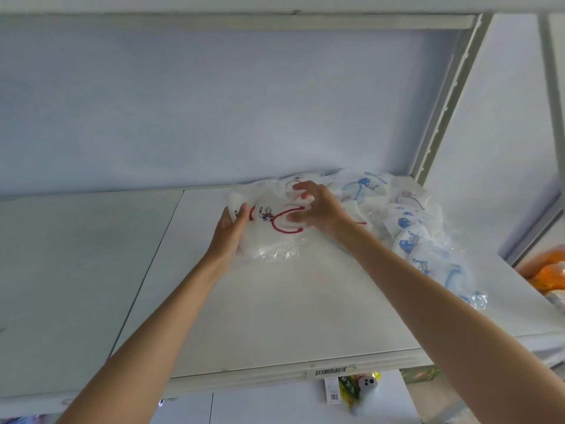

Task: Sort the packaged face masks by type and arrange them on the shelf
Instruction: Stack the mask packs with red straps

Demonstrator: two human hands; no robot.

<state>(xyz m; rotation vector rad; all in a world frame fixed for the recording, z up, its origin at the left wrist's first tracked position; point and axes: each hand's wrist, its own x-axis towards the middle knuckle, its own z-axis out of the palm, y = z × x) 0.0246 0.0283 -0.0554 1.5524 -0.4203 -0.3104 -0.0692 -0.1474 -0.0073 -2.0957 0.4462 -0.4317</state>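
Clear-wrapped face masks with red ear loops (275, 231) lie in a small stack near the back of the white shelf (275, 307). My left hand (230, 232) presses flat against the stack's left side, fingers straight. My right hand (315, 209) rests on top of the stack, its fingers curled over the plastic. To the right, a loose heap of packaged masks with blue ear loops (409, 228) spreads toward the shelf's front right edge.
A slotted metal upright (443, 99) stands at the back right. Orange packets (550, 270) sit on the neighbouring shelf at right. Below the front lip with its barcode label (331, 371) hang small packaged goods (357, 390). The shelf's left board (76, 270) is bare.
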